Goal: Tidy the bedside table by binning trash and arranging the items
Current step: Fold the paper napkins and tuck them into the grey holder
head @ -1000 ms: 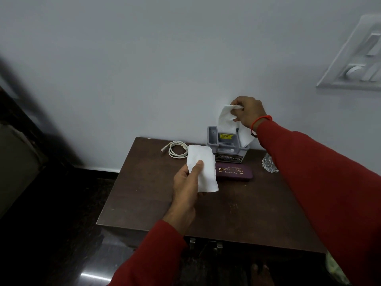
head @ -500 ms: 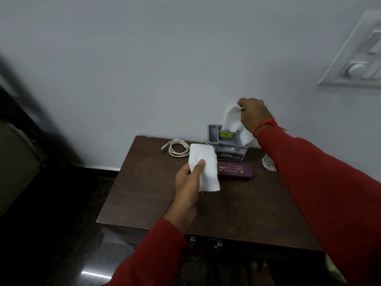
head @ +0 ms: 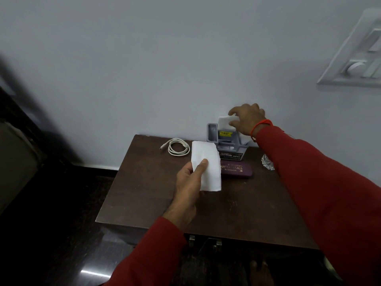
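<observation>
My left hand point(head: 188, 188) holds a folded white tissue point(head: 207, 165) upright above the middle of the dark wooden bedside table point(head: 144, 195). My right hand point(head: 247, 119) reaches to the back of the table and presses a second white tissue point(head: 224, 121) down into a grey plastic organiser point(head: 214, 134) that stands against the wall. Its fingers are spread over the tissue, touching it. A maroon case point(head: 239, 171) with gold lettering lies in front of the organiser. A coiled white cable point(head: 177, 146) lies to the left of it.
A crumpled piece of foil point(head: 268, 162) lies at the back right of the table, partly behind my right sleeve. A white switch panel point(head: 358, 58) is on the wall at upper right. Dark floor and dark furniture lie to the left.
My right hand has pushed the second tissue lower into the organiser and its fingers have spread. My left hand has kept its tissue in the same place.
</observation>
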A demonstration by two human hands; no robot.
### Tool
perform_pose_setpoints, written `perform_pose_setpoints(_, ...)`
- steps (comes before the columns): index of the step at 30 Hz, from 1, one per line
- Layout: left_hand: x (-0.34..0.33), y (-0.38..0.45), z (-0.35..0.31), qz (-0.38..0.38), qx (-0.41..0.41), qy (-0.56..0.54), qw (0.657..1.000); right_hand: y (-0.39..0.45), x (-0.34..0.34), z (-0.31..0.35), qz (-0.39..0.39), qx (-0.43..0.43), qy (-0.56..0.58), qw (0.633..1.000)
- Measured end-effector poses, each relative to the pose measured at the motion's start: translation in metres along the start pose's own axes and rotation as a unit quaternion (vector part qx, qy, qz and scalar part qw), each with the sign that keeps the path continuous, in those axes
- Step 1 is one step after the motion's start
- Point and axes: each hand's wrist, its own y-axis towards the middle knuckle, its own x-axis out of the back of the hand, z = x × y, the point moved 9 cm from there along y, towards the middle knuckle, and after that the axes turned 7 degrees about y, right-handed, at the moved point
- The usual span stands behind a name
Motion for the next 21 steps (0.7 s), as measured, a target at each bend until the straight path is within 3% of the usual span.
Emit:
perform_pose_setpoints(2,-0.004,-0.003,-0.005,0.018,-0.016,0.016,1.000,-0.011,0.017,0.013,-0.049,0.064,0.072,0.994)
perform_pose_setpoints(3,-0.006,-0.004,-0.006,0.025,-0.024,0.025,0.999,-0.018,0.019,0.021,-0.031,0.093,0.130,0.987)
perform_pose_setpoints(7,-0.013,-0.006,-0.008,0.043,-0.062,0.070,0.995,-0.049,0.009,0.056,0.171,0.153,0.255,0.939)
perform_pose_setpoints(9,-0.016,-0.007,-0.011,0.045,-0.093,0.095,0.990,-0.070,0.002,0.070,0.296,0.157,0.292,0.896)
perform_pose_setpoints(12,-0.017,-0.010,-0.017,0.041,-0.131,0.115,0.984,-0.091,0.000,0.080,0.387,0.182,0.261,0.865)
perform_pose_setpoints(15,-0.015,-0.010,-0.017,0.027,-0.138,0.140,0.980,-0.089,0.017,0.085,0.338,0.235,0.179,0.894)
perform_pose_setpoints(18,-0.013,-0.011,-0.015,0.011,-0.117,0.136,0.984,-0.072,0.050,0.083,0.184,0.277,0.115,0.936)
perform_pose_setpoints(21,-0.010,-0.010,-0.010,0.004,-0.088,0.124,0.988,-0.057,0.076,0.079,0.033,0.308,0.124,0.943)
